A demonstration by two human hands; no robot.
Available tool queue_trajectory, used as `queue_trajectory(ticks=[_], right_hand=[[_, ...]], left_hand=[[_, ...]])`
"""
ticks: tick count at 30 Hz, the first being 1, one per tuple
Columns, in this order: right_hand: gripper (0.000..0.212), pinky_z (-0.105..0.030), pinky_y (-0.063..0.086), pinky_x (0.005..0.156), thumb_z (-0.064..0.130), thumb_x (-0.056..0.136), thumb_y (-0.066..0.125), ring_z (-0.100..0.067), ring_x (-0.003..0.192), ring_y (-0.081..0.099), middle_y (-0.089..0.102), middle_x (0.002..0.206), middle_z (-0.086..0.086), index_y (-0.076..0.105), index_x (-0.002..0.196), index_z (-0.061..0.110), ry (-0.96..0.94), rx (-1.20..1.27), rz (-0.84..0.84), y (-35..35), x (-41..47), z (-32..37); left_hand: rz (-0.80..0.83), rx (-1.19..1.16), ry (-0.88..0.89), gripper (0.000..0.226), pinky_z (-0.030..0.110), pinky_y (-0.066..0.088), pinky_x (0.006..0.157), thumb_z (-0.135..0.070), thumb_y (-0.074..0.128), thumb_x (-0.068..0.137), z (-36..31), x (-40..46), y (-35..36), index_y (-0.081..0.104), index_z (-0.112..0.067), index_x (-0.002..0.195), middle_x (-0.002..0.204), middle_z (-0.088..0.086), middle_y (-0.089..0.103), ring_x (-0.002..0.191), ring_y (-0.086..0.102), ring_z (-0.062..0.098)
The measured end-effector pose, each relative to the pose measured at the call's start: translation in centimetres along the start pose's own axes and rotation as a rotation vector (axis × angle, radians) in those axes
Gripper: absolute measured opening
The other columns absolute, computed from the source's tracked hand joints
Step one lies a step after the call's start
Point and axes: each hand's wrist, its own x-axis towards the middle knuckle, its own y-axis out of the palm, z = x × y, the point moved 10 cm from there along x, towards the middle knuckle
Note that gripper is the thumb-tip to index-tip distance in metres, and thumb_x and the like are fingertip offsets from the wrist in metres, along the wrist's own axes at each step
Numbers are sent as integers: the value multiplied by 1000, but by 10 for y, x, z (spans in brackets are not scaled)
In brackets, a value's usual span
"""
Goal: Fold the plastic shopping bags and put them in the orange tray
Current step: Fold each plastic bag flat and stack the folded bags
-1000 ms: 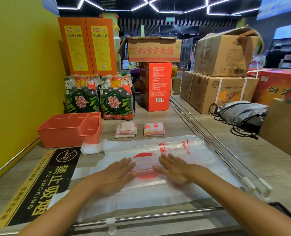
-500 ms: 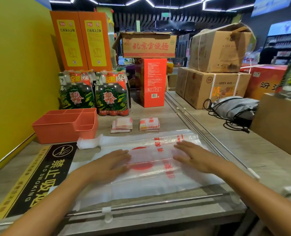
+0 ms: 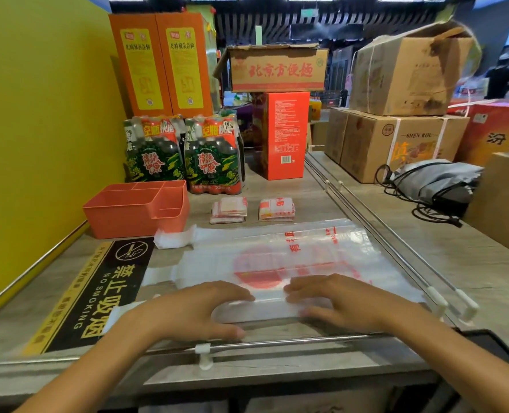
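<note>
- The clear plastic bag (image 3: 292, 257) with red print lay flat on the counter, just in front of the orange tray (image 3: 137, 210) and a bit to its right.
- The left hand (image 3: 187, 308) and the right hand (image 3: 342, 302) sat on the bag's near edge, far from the tray.
- Each hand looked like it was pinching that edge, fingers on top and thumb at the front. I could not tell if the thumbs were under the plastic.
- I think the fold was just starting. Next, both hands should lift the near edge together and lay it over toward the tray.
- Two folded bags (image 3: 253, 208) waited just right of the tray. They were not in it yet.
- The bag's handles (image 3: 172, 238) lay close to the tray's front wall.
- A metal rail (image 3: 277, 342) ran just behind the hands, on the side away from the tray. Another rail (image 3: 396, 242) ran past the bag's right end.
- Between the bag and the tray there was only a little room.
</note>
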Motion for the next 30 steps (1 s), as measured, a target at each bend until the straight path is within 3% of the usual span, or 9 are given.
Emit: queue_trajectory(ticks=[4, 7, 12, 16, 20, 24, 28, 30], right_hand=[[36, -25, 46, 105, 49, 102, 46, 5, 122, 54, 59, 135, 29, 60, 135, 42, 16, -12, -77, -12, 2, -5], [31, -27, 51, 95, 48, 99, 52, 2, 109, 62, 67, 123, 25, 68, 125, 39, 15, -34, -117, -24, -1, -6], [26, -23, 53, 97, 32, 94, 68, 7, 103, 64, 71, 113, 23, 70, 119, 37, 98, -12, -223, -52, -9, -27], [24, -23, 56, 89, 24, 94, 69, 8, 90, 68, 74, 96, 21, 69, 117, 31, 115, 69, -252, -63, -3, -33], [28, -25, 55, 88, 35, 93, 70, 3, 96, 66, 73, 102, 20, 67, 121, 37, 165, 0, -322, -62, 10, -43], [44, -25, 45, 97, 34, 92, 72, -10, 118, 57, 65, 128, 14, 61, 134, 34, 153, -88, -359, -47, 18, -45], [45, -27, 38, 108, 29, 93, 72, -13, 131, 51, 59, 141, 8, 62, 136, 26, 55, -149, -330, -34, 24, -38], [42, -31, 41, 109, 29, 93, 72, -14, 131, 52, 60, 140, 8, 64, 134, 26, 32, -166, -340, -32, 25, -37]], left_hand=[[-125, 4, 23, 43, 14, 30, 112, -49, 53, 100, 4, -7, -8, 47, -48, 143, 145, -36, 43, 132, 36, -15], [-195, 25, 6, 34, 15, 42, 103, -30, 52, 103, 15, -12, -18, 58, -40, 135, 135, -26, 59, 121, 51, -10], [-276, -64, -28, 35, 4, 40, 93, -23, 59, 100, 35, -22, -42, 58, -45, 127, 117, -30, 62, 108, 52, -20], [-283, -82, -103, 40, 23, 52, 93, -20, 65, 97, 67, -22, -54, 59, -48, 125, 106, -23, 67, 101, 61, -9], [-337, 50, -131, 41, 23, 51, 91, -19, 63, 97, 73, -17, -57, 58, -46, 128, 113, -22, 62, 101, 58, -5], [-427, 307, -96, 46, 27, 41, 104, -14, 65, 94, 69, -15, -50, 59, -35, 135, 137, -15, 55, 128, 49, 8], [-474, 427, 8, 59, 34, 51, 94, -7, 87, 70, 57, -12, -40, 70, -31, 120, 125, -7, 67, 117, 63, 17], [-467, 452, 32, 59, 33, 50, 95, -8, 86, 72, 56, -14, -37, 68, -32, 123, 128, -7, 66, 119, 62, 15]])
